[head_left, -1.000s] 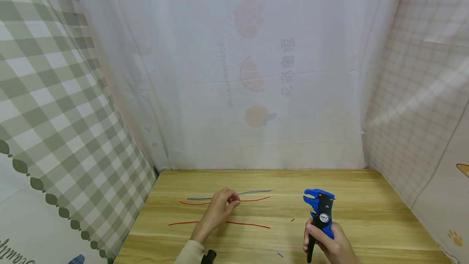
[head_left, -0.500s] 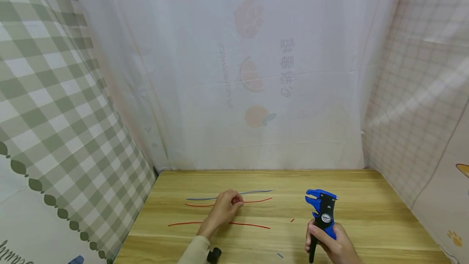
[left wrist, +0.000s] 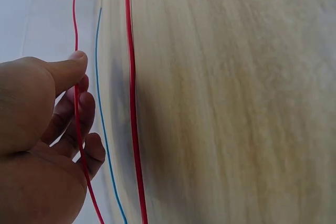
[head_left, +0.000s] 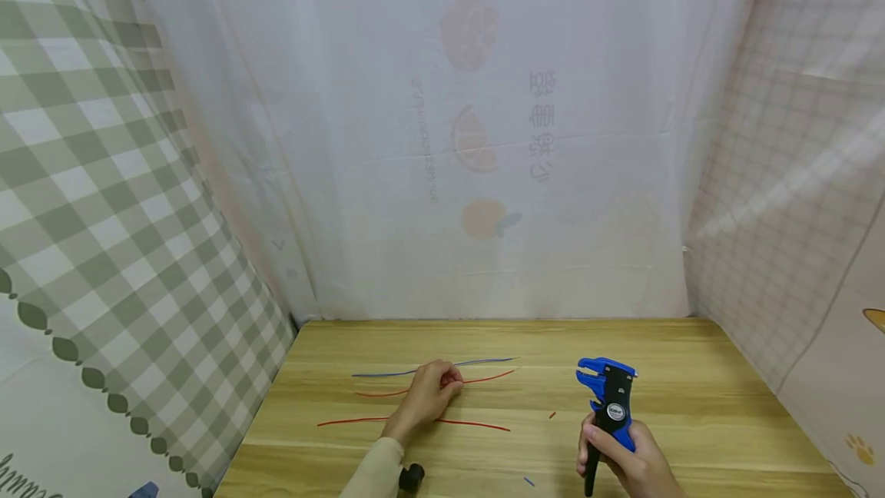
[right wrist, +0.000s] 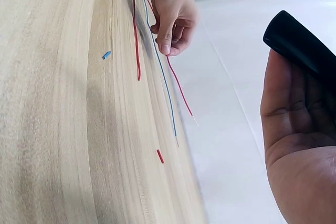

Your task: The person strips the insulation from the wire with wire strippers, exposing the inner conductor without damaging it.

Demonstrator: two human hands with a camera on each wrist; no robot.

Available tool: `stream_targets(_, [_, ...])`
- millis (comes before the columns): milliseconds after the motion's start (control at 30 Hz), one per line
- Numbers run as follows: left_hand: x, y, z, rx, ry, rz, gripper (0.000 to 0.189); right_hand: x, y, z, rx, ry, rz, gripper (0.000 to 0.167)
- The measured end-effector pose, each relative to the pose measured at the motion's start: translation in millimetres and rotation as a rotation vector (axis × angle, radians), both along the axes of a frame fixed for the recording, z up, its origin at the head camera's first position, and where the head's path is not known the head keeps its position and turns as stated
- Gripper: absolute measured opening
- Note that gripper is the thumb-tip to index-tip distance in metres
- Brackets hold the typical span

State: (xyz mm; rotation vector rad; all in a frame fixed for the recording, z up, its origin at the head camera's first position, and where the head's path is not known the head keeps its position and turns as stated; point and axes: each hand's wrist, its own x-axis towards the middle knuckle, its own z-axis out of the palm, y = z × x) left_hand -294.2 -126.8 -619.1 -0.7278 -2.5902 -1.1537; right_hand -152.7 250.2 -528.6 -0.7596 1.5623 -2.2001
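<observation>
My left hand (head_left: pixel 427 396) pinches a red wire (head_left: pixel 489 378) between thumb and fingers, near its middle. In the right wrist view this wire's far tip shows bare metal strands (right wrist: pixel 196 120). Just behind it a blue wire (head_left: pixel 383 374) lies on the table, its end also bare. A second red wire (head_left: pixel 477 426) runs beneath the left wrist, nearer the person. My right hand (head_left: pixel 625 461) grips a blue and black wire stripper (head_left: pixel 612 390) by its handles, head pointing up and nothing in its jaws. Only a black handle end (right wrist: pixel 299 40) shows in the right wrist view.
A red snippet of insulation (head_left: pixel 552 415) and a blue one (head_left: pixel 528 481) lie on the wooden table (head_left: pixel 705 406) between the hands. A white curtain (head_left: pixel 588 275) hangs along the back edge, with a checked cloth (head_left: pixel 138 214) on the left.
My left hand has shifted slightly right and toward the person, drawing the pinched red wire away from the blue one. The right hand with the wire stripper has moved a touch right.
</observation>
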Motion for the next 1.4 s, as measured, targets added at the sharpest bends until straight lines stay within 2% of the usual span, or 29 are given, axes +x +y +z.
stream_targets(67, [-8.6, -0.8, -15.4, 0.001, 0.033, -0.01, 0.011, -0.1, 0, -0.2, -0.001, 0.002, 0.002, 0.04])
stream_targets(133, [-12.5, -0.4, -22.1, -0.011, 0.054, -0.013, 0.011, -0.1, 0, -0.3, -0.001, 0.002, 0.005, 0.04])
stream_targets(267, [-8.5, 3.3, -12.4, -0.009, 0.085, -0.036, 0.01, 0.1, 0, 0.1, 0.003, -0.002, 0.005, 0.041])
stream_targets(367, [-9.6, 5.4, -10.8, -0.013, 0.058, -0.026, 0.01, 0.5, 1, 0.5, 0.013, -0.011, 0.003, 0.04])
stream_targets(533, [-18.2, 6.2, -24.4, -0.034, 0.042, -0.005, 0.012, 1.0, 2, 1.4, 0.037, -0.047, 0.004, 0.036])
stream_targets(600, [-18.8, 7.1, -25.8, -0.035, 0.037, 0.001, 0.012, 1.0, 2, 1.6, 0.048, -0.06, 0.002, 0.035])
stream_targets(667, [-17.5, 8.2, -23.8, -0.024, 0.016, 0.007, 0.012, 1.0, 3, 1.6, 0.057, -0.065, 0.0, 0.035])
stream_targets(800, [-3.8, 12.3, 1.9, 0.005, -0.013, 0.001, 0.01, 0.7, 2, 1.3, 0.061, -0.066, -0.001, 0.034])
stream_targets(900, [6.6, 16.1, 21.7, -0.01, -0.033, 0.013, 0.01, 0.3, 1, 1.2, 0.047, -0.053, 0.009, 0.035])
stream_targets(967, [10.0, 18.3, 28.3, -0.031, -0.062, 0.034, 0.01, 0.2, 1, 1.4, 0.037, -0.048, 0.019, 0.036])
stream_targets(1067, [11.8, 20.0, 31.5, -0.049, -0.073, 0.054, 0.01, 0.4, 0, 2.2, 0.036, -0.051, 0.026, 0.036])
stream_targets(1300, [10.7, 18.2, 26.1, -0.072, -0.044, 0.05, 0.01, 0.9, 0, 2.8, 0.056, -0.061, 0.029, 0.035])
stream_targets(1400, [10.2, 17.8, 26.3, -0.078, -0.065, 0.053, 0.009, 1.1, 0, 2.4, 0.073, -0.079, 0.023, 0.033])
